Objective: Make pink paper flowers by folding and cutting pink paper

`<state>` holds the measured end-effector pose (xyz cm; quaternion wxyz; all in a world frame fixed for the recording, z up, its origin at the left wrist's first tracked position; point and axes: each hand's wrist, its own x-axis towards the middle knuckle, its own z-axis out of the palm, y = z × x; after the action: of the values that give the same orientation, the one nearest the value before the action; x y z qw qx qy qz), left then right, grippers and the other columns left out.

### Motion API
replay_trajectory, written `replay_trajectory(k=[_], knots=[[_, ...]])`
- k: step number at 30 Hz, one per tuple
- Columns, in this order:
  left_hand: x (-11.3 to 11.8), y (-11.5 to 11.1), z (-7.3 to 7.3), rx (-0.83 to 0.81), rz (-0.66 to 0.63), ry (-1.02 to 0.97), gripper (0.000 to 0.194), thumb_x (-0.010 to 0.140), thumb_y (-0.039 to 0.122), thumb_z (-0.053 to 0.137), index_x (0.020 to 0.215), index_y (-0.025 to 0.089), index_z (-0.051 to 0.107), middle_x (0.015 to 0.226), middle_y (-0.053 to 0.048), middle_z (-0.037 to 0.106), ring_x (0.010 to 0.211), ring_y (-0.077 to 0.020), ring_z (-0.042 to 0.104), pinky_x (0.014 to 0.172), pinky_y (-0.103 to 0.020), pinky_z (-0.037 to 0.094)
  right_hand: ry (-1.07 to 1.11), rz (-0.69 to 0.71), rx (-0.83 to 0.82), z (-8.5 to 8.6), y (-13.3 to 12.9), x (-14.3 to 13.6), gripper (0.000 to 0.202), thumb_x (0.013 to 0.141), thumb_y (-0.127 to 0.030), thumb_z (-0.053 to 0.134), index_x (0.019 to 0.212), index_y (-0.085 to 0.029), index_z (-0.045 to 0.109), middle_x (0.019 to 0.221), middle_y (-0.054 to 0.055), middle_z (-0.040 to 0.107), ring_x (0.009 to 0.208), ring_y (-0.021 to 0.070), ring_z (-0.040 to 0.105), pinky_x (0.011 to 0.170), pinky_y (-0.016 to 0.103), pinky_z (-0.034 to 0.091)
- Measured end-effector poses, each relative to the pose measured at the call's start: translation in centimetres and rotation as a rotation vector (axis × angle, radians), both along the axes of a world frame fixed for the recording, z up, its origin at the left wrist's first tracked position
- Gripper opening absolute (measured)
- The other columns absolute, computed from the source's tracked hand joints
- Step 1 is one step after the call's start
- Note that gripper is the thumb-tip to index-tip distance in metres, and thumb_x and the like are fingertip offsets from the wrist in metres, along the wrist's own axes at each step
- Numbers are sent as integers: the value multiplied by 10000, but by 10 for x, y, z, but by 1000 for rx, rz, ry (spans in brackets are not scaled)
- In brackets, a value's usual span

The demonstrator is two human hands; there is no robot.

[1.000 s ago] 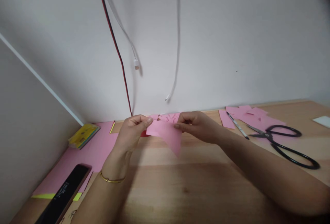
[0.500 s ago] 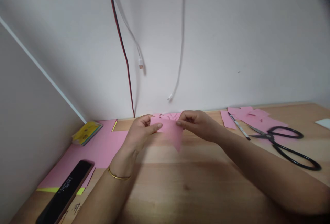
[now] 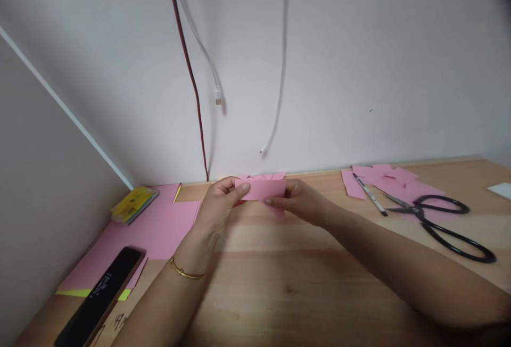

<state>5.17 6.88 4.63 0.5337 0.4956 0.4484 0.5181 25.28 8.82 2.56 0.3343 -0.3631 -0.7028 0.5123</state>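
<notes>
Pink paper [image 3: 258, 187] is btwn the 2 hands, seemingly held just above the bench [image 3: 295, 283], nr its back edge: to the R of L hand [image 3: 219, 203], to the L of R hand [image 3: 303, 203]. Both touch it, so neither's nearer overall. L grip pinches the L end, thumb on the near face; R grip pinches nr the R end, thumb by the lower edge, other fingertips mostly hidden. Long axis of the upper band runs L–R, approx. level, parallel w/ the wall [image 3: 339, 59]; its ends point at the 2 hands. A narrower flap [image 3: 276, 211] hangs below R thumb, pointing down twd the bench.
</notes>
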Motion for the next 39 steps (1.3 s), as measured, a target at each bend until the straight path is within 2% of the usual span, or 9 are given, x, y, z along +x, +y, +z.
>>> replay_trajectory(k=[3, 6, 12, 18, 24, 27, 31, 39], knots=[[-1, 2, -1, 22, 35, -13, 261, 688, 393, 746, 710, 147, 664, 668, 15, 616, 620, -89, 547, 631, -236, 481, -38, -7, 38, 2, 0, 1, 318, 764, -453, 636, 666, -152, 610, 597, -5, 547, 595, 125, 489, 558, 247, 379], [-3, 2, 0, 65, 70, 6, 215, 677, 353, 761, 738, 158, 694, 707, 8, 647, 663, -100, 569, 683, -251, 496, -79, -16, 77, 5, -1, 1, 342, 794, -428, 604, 594, -154, 563, 553, -12, 517, 551, 106, 456, 535, 235, 347], [-6, -1, 6, 197, 79, 157, 155, 676, 294, 764, 764, 173, 725, 777, -27, 690, 729, -133, 605, 692, -270, 503, -123, -68, 194, 8, -2, 0, 333, 828, -340, 562, 552, -157, 523, 547, -20, 491, 539, 93, 439, 532, 225, 325], [-11, -2, 10, 311, 3, 227, 93, 721, 253, 732, 782, 184, 725, 862, -48, 673, 819, -153, 611, 747, -286, 497, -95, -141, 309, 6, -1, 2, 143, 832, -278, 565, 764, -169, 626, 712, 5, 609, 665, 122, 525, 604, 234, 380], [-16, -5, 18, 456, -93, 330, 31, 741, 174, 695, 764, 186, 712, 976, -77, 627, 962, -190, 596, 890, -355, 467, 49, -237, 626, -1, 7, 4, 48, 803, -217, 611, 773, -193, 584, 837, 48, 611, 798, 166, 562, 716, 297, 447], [-17, -7, 21, 516, -98, 438, 63, 748, 127, 659, 745, 185, 683, 1035, -81, 599, 1007, -196, 580, 910, -362, 446, 121, -273, 728, -1, 7, 3, 83, 775, -148, 622, 762, -206, 565, 865, 53, 579, 850, 182, 565, 730, 319, 462], [-17, -8, 20, 567, -86, 535, 101, 744, 88, 625, 715, 184, 631, 1051, -72, 581, 1018, -192, 566, 904, -358, 435, 109, -332, 824, 3, 4, 4, 137, 749, -82, 601, 739, -209, 550, 891, 54, 559, 872, 188, 557, 718, 325, 456], [-17, -7, 20, 568, -64, 565, 119, 728, 62, 581, 712, 179, 591, 1043, -72, 577, 999, -188, 569, 910, -358, 431, 80, -327, 919, 4, 5, 3, 119, 769, -121, 617, 788, -218, 551, 882, 59, 582, 872, 203, 549, 734, 352, 453]])
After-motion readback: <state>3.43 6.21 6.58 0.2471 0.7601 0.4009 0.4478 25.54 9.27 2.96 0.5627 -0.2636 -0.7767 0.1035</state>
